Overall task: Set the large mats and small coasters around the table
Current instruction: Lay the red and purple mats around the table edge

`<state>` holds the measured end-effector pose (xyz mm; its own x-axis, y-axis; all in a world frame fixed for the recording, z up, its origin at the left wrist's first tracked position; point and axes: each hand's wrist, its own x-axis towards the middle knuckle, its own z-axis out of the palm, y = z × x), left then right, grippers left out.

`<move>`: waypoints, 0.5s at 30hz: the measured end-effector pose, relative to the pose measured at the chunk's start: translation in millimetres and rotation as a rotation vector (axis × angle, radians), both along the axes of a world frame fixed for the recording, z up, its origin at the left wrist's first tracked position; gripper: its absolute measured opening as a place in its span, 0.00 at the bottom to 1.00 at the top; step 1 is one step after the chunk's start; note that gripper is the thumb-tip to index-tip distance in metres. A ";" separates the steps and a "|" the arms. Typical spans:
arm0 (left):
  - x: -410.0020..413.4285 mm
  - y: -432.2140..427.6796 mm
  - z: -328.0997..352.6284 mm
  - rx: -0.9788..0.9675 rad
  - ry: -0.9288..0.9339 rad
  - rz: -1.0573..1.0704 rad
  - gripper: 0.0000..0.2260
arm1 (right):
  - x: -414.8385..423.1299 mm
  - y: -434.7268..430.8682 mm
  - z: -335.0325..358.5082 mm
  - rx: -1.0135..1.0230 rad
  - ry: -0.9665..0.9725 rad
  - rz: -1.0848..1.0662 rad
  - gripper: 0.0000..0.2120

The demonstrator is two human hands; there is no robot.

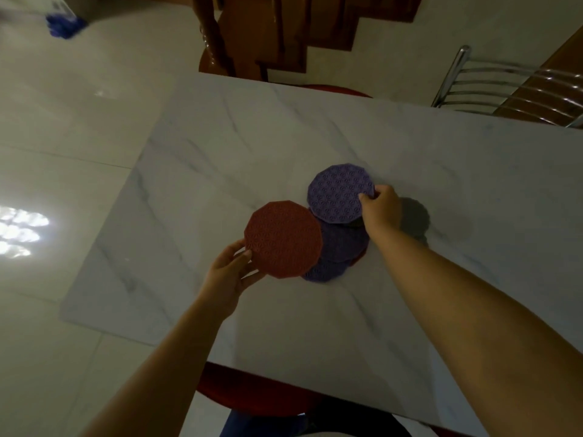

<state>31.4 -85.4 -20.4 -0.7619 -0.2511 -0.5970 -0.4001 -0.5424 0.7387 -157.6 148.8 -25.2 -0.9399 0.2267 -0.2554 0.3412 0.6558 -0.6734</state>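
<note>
Overhead, the white marble desk (315,137) filled most of the view, with pale glossy floor tiles (63,152) to its left, a wooden staircase (284,33) beyond its far edge and a chrome chair back (504,86) at the far right. Both bare forearms reached in from the near edge toward a small heap of mats (339,247) near the middle of the desk, purple ones overlapping with a sliver of red under them. The left hand (227,279) had its grip clamped on the near-left rim of a red mat (284,239), thumb on top and fingers beneath, the mat lying over the heap's left side. The right hand (380,209) pinched the right edge of a purple mat (339,193), which overlapped the far side of the heap.
</note>
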 end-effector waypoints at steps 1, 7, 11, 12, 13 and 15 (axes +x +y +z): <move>-0.8 -0.2 0.2 0.002 0.001 -0.006 0.11 | -0.4 1.4 4.1 -0.083 0.002 -0.040 0.14; -7.5 0.5 4.6 0.013 0.017 -0.072 0.10 | 21.1 32.7 37.6 -0.512 0.114 -0.157 0.12; -13.3 8.6 7.0 0.029 0.019 -0.093 0.10 | 48.8 50.9 54.8 -0.732 0.138 -0.211 0.04; -15.0 11.4 7.2 0.037 0.016 -0.093 0.10 | 55.7 50.5 55.1 -0.812 0.094 -0.221 0.04; -16.4 14.3 7.5 0.050 0.017 -0.097 0.10 | 62.7 48.2 53.1 -0.871 0.034 -0.223 0.04; -18.3 20.3 8.4 0.082 0.032 -0.125 0.10 | 77.5 41.1 46.3 -0.886 -0.065 -0.191 0.04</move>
